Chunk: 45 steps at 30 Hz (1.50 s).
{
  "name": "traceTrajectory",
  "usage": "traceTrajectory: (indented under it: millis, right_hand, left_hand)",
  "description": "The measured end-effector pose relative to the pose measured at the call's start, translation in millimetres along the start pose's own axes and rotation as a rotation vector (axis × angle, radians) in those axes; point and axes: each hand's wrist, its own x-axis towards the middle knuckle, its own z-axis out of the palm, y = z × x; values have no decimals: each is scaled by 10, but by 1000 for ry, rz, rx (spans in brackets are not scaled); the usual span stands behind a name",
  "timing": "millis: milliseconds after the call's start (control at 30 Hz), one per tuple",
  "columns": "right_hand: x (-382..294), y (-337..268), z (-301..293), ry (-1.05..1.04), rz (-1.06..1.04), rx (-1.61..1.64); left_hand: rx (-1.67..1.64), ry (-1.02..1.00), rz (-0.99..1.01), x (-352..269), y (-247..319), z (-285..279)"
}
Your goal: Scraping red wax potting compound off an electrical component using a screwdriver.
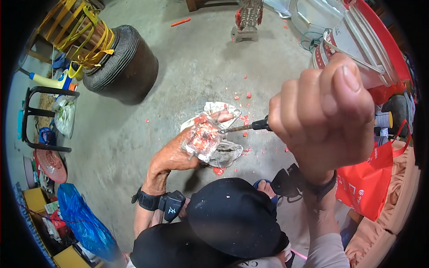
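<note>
My left hand (176, 150) holds a squarish metal-looking piece (202, 137) whose top is coated with red and whitish wax-like residue. A whitish cloth (226, 155) lies under and beside it. My right hand (321, 114) is a fist round the dark handle of a thin rusty tool (239, 128), perhaps a screwdriver. The tool's tip meets the right rim of the coated piece. Red crumbs (248, 95) are scattered on the floor around the cloth. The underside of the piece is hidden by my left hand.
A dark ribbed jar (125, 67) stands at upper left near a black metal frame (40, 112). An ornate stand (246, 33) and a red stick (180, 22) are ahead. White buckets (358, 43) and a red bag (365, 184) are at right. A blue plastic bag (83, 221) lies at lower left.
</note>
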Motion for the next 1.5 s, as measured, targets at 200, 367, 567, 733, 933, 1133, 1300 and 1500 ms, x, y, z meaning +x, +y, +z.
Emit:
traceTrajectory:
  millis: [200,367,567,733,933,1133,1300,1500]
  right_hand:
    - [12,-126,84,-242,-152,38]
    - [-6,-52,-107,31,138,-68]
    - [-173,-21,72,147,76,-169]
    - [-425,124,-12,100,-153,-74]
    - [-566,197,-204,425,-166,108]
    - [-595,310,-534,759,-36,369]
    - [-284,-39,-341,355,-50,158]
    - [-228,-25,-44,114,21,-142]
  left_hand:
    - [66,38,177,-1,101,15]
    - [-62,144,142,21,42,144]
    - [85,175,206,-16,-4,113]
    - [18,116,55,63,-61,118]
    - [53,111,94,55,-66,130]
    - [-2,85,99,85,-123,201]
    - [-55,100,72,87,-96,196]
    - [-35,117,48,47,54,127]
